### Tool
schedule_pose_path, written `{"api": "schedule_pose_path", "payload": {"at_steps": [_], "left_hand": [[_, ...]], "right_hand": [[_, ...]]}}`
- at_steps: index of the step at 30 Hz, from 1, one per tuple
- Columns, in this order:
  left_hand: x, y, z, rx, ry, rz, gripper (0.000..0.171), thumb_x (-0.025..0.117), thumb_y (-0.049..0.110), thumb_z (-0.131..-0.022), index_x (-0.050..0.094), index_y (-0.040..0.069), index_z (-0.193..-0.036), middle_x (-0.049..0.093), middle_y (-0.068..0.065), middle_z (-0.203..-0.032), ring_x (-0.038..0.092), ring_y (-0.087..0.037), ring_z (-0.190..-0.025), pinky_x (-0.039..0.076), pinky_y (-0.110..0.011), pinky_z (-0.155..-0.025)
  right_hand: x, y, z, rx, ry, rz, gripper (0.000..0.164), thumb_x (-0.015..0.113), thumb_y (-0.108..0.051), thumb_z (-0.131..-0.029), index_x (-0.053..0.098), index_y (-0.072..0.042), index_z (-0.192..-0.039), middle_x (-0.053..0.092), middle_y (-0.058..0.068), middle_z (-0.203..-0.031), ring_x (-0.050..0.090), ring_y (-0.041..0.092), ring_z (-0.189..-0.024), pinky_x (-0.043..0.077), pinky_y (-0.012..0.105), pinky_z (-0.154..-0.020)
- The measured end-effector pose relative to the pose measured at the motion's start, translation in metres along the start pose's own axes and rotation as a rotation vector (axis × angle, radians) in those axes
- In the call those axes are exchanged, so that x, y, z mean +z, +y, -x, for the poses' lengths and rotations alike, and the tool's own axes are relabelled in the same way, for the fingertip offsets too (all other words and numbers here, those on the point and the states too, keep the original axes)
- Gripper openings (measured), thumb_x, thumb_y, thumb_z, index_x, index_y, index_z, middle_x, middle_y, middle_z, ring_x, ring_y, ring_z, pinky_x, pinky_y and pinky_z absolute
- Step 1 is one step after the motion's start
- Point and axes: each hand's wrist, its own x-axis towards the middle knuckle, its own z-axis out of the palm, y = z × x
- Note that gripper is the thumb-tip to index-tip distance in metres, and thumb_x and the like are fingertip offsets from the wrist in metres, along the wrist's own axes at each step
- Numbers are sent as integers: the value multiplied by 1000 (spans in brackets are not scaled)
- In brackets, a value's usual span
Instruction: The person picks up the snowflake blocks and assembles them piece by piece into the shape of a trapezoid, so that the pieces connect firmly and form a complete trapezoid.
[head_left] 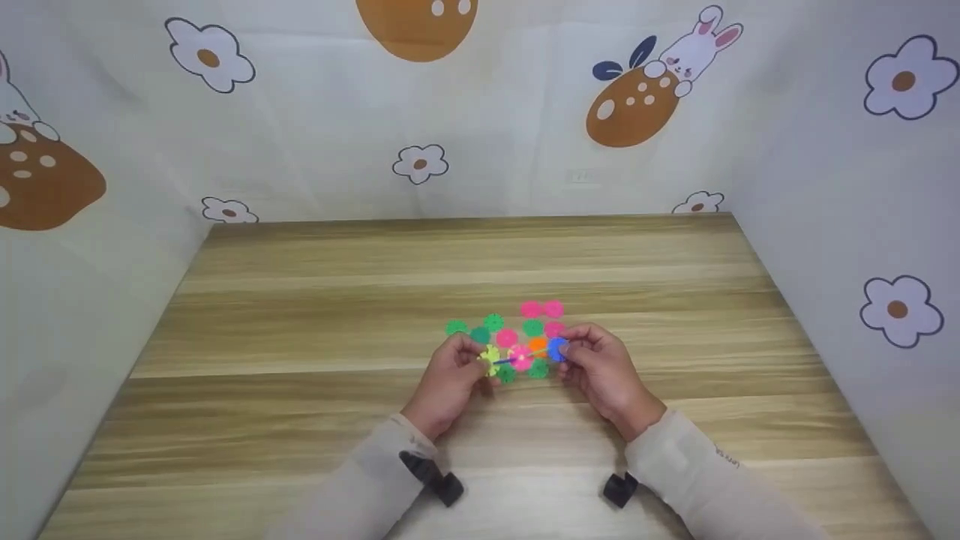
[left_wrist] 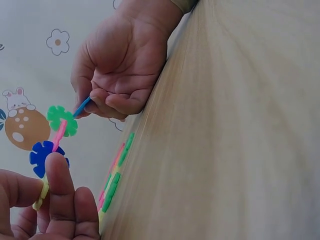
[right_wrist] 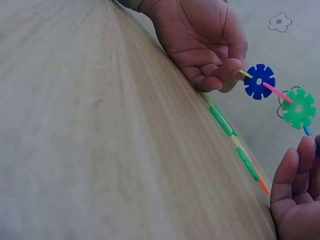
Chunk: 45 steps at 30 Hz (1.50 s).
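Note:
Both hands hold a short chain of slotted plastic snowflake discs above the table. My left hand (head_left: 448, 382) pinches the yellow disc (head_left: 490, 361) at one end between thumb and fingers. At the other end, my right hand (head_left: 609, 377) pinches a lighter blue disc (head_left: 556, 349). Between them, slotted edge to face, run a dark blue disc (right_wrist: 259, 81), a pink disc (left_wrist: 60, 135) and a green disc (right_wrist: 299, 108). In the right wrist view the near fingers hide most of the lighter blue disc.
Loose discs lie flat on the wooden table (head_left: 315, 315) below and beyond the chain: several green ones (head_left: 493, 322), several pink ones (head_left: 531, 309) and an orange one (head_left: 538, 346). A patterned cloth wall (head_left: 495, 97) borders the table's back and sides.

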Motion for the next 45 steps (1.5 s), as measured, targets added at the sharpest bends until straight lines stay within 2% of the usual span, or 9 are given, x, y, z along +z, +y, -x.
{"api": "schedule_pose_path", "payload": {"at_steps": [9, 22, 29, 38, 45], "left_hand": [[0, 0, 1, 15, 0, -12, 14, 52, -5, -98, 53, -2, -111, 60, -6, -82, 70, -19, -75, 58, -33, -73], [0, -1, 1, -4, 0, 7, 12, 52, -4, -99, 52, 0, -111, 60, -6, -84, 71, -19, -77, 58, -33, -74], [0, 0, 0, 23, -10, 11, 14, 52, -5, -98, 51, -2, -112, 56, -4, -84, 70, -18, -76, 57, -32, -75], [0, 1, 1, 9, -5, 3, 14, 53, -4, -99, 52, -2, -113, 60, -6, -85, 70, -18, -78, 57, -33, -75], [-1, 0, 0, 7, -9, -12, 14, 52, -4, -98, 52, -1, -112, 60, -6, -84, 69, -18, -77, 57, -33, -74]], "right_hand": [[1, 1, 0, -21, 16, -39, 15, 54, 7, -100, 63, -4, -103, 62, 4, -84, 59, 13, -68, 56, 26, -66], [1, 0, 0, -13, 10, 10, 12, 56, 7, -97, 62, -3, -100, 63, 4, -84, 56, 14, -68, 54, 24, -64], [0, -1, 0, -11, -21, 33, 11, 55, 6, -98, 60, -4, -101, 64, 3, -84, 56, 14, -69, 55, 23, -65], [2, 0, 0, 0, 16, 33, 11, 54, 7, -98, 59, -2, -102, 63, 4, -84, 57, 14, -68, 55, 24, -64], [2, 1, -1, -2, -19, 64, 13, 55, 9, -97, 59, -1, -104, 65, 5, -83, 60, 15, -70, 57, 26, -67]]}}
